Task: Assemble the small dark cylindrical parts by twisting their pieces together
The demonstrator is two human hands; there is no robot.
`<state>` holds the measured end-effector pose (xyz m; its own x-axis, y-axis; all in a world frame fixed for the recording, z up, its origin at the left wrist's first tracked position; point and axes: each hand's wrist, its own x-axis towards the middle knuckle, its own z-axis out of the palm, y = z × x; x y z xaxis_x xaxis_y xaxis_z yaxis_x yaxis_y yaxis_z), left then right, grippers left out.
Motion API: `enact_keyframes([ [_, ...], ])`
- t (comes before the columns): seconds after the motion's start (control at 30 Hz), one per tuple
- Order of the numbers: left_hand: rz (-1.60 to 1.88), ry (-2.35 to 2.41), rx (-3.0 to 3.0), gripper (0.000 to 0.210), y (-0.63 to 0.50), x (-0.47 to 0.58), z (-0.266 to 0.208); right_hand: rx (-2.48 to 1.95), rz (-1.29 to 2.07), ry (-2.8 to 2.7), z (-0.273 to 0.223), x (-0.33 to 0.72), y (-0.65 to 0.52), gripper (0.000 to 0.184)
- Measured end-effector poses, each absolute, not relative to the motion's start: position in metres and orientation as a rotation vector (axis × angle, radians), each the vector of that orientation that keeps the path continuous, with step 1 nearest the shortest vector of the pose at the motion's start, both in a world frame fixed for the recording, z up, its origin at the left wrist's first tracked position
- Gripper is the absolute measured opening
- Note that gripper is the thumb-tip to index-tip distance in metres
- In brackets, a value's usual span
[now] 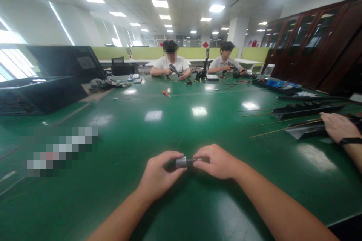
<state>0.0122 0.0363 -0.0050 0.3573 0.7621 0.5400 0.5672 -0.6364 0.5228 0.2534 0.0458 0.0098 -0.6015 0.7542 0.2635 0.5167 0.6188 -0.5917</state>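
Note:
Over the green tabletop (158,211), my left hand (156,175) pinches a short silvery metal cylinder (181,162) between thumb and fingers. A thin dark metal shaft (192,160) points right from the cylinder, in line with it. The tip of that shaft is gripped by the thumb and fingertips of my right hand (220,161). Whether cylinder and shaft are one piece I cannot tell. Both hands are close together near the table's front, with the fingers closed.
At right, another person's hand (338,126) rests by black metal channels (304,130) and thin rods (267,134). Two people across the table hold power drills (173,69). An orange screwdriver (166,93) lies mid-table. Left stands a dark box (42,96).

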Motion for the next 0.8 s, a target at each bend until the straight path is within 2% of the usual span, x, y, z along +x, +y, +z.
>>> enact_keyframes([
  [0.8,1.167,1.2,2.386,0.026,0.0395,0.0077,-0.0037,-1.042,0.709,-2.269,0.0105,0.2565,0.0482,0.018],
])
